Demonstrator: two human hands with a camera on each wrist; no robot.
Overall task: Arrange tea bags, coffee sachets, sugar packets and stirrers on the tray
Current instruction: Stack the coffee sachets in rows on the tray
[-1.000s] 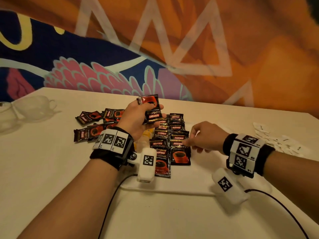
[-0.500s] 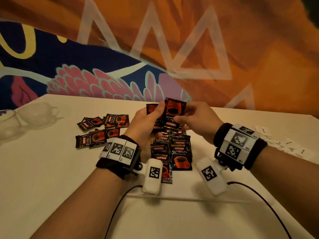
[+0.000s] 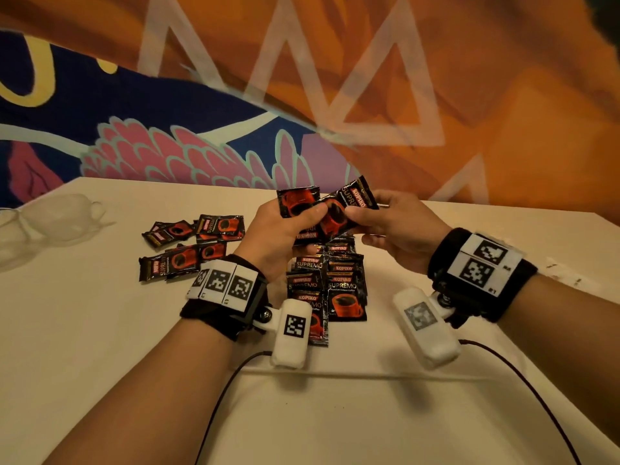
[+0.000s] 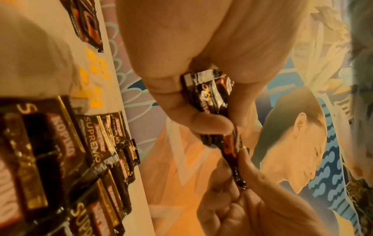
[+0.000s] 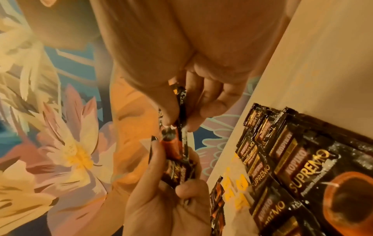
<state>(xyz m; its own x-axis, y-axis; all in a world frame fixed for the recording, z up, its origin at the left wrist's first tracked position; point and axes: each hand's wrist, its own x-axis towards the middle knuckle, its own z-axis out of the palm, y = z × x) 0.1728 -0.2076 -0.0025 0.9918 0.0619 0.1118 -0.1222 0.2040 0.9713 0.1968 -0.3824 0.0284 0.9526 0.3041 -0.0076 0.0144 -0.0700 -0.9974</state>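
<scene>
My right hand [image 3: 399, 226] came up and now pinches one coffee sachet [image 3: 345, 209] from the bunch [image 3: 297, 204] my left hand [image 3: 278, 236] grips. Pull it slowly, one only.

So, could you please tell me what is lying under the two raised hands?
Two overlapping rows of coffee sachets lie on the white tray below the left hand and right hand. The left wrist and its camera cover part of the near sachets.

We see a cream table [image 3: 84, 347] set against a painted mural wall [image 3: 469, 95], orange with pale triangles, navy with pink feathers, under warm, dim light.
</scene>
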